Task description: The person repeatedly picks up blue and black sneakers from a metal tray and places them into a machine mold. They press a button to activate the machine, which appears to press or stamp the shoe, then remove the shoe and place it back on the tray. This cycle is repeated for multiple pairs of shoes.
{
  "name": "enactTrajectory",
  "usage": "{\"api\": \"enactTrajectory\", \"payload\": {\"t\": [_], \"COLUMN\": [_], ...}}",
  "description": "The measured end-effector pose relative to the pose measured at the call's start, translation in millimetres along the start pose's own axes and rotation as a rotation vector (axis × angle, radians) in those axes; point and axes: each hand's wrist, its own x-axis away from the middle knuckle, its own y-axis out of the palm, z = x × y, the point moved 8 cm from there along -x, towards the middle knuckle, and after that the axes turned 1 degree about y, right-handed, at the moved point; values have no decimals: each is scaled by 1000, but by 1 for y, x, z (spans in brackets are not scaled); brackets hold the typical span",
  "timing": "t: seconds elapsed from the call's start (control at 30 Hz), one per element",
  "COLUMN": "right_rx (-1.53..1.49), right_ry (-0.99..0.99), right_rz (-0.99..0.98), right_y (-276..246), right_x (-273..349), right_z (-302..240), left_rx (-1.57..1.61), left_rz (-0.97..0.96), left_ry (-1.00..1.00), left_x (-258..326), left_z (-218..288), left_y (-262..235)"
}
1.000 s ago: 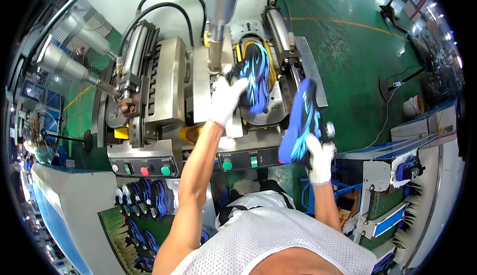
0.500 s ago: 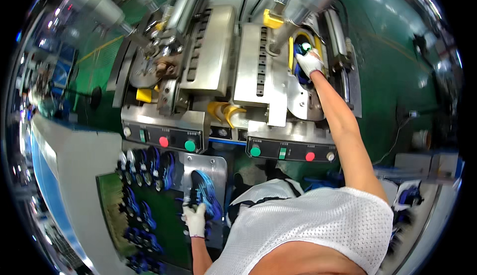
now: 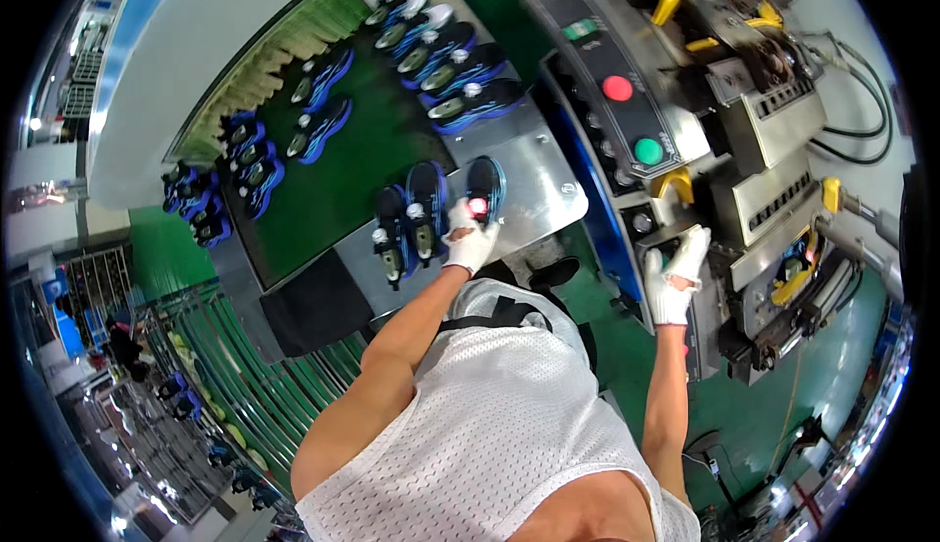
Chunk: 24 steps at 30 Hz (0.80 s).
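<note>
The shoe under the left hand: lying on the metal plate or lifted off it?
Lying on it. The shoe rests sole-down on the metal plate, with the gloved left hand gripping its heel end.

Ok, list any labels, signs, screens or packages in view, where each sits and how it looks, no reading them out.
Green label: small rectangular plate at the far end of the machine's dark control strip, above the red button.
Red and white floor marking: lower right edge of the picture, striped patch, too small to make out more.
No screens or packages can be made out.
Left hand rests on a blue and black shoe; right hand touches the machine.
</note>
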Motion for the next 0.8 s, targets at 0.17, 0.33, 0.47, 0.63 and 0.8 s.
{"api": "enactTrajectory", "payload": {"t": [0.17, 0.33, 0.47, 0.63, 0.8], "right_rx": [520, -297, -501, -449, -736], "right_ry": [-66, -146, 239, 435, 936], "right_rz": [-135, -451, -481, -302, -554], "right_y": [67, 123, 252, 242, 185], "right_x": [8, 26, 74, 56, 71], "right_z": [6, -180, -259, -275, -219], "left_rx": [268, 327, 194, 284, -114], "left_rz": [33, 188, 244, 107, -485], "left_ry": [371, 98, -10, 15, -125], "left_x": [28, 26, 1, -32, -53], "left_z": [23, -50, -83, -96, -17], "left_y": [-108, -111, -65, -65, -73]}}
